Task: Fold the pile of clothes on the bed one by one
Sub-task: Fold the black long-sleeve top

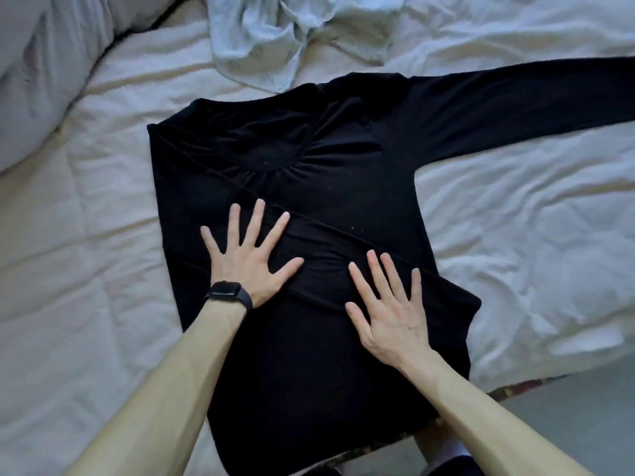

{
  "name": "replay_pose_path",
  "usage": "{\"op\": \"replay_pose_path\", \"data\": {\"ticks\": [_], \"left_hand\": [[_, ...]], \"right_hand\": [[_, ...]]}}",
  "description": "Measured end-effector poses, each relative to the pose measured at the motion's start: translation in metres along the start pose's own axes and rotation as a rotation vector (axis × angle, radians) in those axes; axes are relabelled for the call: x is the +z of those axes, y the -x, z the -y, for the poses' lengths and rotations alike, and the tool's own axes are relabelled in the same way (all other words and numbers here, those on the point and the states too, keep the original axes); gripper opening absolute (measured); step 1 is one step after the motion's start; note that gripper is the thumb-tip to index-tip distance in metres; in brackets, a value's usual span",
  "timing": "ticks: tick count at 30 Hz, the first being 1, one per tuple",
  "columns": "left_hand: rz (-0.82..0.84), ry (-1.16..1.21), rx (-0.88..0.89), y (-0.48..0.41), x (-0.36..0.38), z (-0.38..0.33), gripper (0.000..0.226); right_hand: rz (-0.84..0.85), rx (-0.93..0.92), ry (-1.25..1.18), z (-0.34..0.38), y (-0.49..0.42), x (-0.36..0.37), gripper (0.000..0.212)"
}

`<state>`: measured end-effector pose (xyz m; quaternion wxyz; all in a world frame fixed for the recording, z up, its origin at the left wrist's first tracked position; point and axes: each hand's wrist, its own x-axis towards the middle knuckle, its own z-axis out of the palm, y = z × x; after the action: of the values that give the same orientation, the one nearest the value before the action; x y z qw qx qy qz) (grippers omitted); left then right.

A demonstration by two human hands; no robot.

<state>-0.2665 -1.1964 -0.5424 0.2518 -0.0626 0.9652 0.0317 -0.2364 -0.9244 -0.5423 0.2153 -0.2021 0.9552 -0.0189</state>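
A black long-sleeved top (330,187) lies flat on the white bed, neckline toward the far side. Its left sleeve is folded diagonally across the body; the other sleeve (515,97) stretches out to the far right. My left hand (249,255), with a dark watch on the wrist, presses flat on the folded sleeve with fingers spread. My right hand (388,310) lies flat with straight fingers on the same sleeve lower down. A crumpled pale blue garment (275,39) lies beyond the top at the far side.
The white quilted cover (86,235) spreads left and right of the top. A grey pillow or duvet roll (41,63) rises at the far left. The bed's near edge and grey floor (567,407) show at the lower right.
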Motion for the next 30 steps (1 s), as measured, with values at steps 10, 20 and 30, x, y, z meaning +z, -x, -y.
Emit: {"op": "replay_pose_path", "data": {"ticks": [10,20,30], "left_hand": [[-0.052,0.139,0.002,0.026,-0.007,-0.075,0.072],[0.106,0.189,-0.514,0.038,-0.01,-0.188,0.061],[0.103,0.221,-0.137,-0.052,-0.089,-0.385,0.063]], "right_hand": [[-0.076,-0.028,-0.004,-0.066,0.05,0.003,0.064],[-0.091,-0.484,-0.161,-0.175,0.077,-0.015,0.058],[-0.015,-0.064,-0.142,-0.412,-0.024,-0.099,0.063]]}}
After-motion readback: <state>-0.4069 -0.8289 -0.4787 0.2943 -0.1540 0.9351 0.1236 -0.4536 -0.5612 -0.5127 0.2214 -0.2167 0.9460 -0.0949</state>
